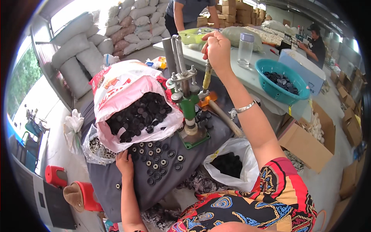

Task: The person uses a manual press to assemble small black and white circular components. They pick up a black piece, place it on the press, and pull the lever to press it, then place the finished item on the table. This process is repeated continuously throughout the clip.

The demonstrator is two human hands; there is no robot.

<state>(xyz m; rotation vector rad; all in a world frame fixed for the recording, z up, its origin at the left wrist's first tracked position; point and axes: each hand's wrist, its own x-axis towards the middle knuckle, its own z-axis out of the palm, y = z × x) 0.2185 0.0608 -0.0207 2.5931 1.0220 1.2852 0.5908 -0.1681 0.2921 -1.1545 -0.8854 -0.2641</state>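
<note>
Many small black rings [154,176], some with silver middles, spread flat on the dark cloth of the bench [102,189], near its front edge. Just left of the rings, by the mouth of a big bag [127,77], left hand [125,164] with fingers bent down and close together; cannot tell if pinching a piece. Behind the rings, toward the bench's right edge, a green press [188,109] standing upright. High on its handle [207,77], right hand [217,48], fingers wrapped tight around the top. Inside the big white and red bag, lots of black caps [143,116]. At the bench's left edge, a clear bag [89,146] of metal bits. By the right edge, a white bag [252,156] with black pieces inside. Farther out, a white table [248,78] with a blue-green basket [276,92] and a clear bottle [245,48]. Way back, piled sacks [141,19].
</note>
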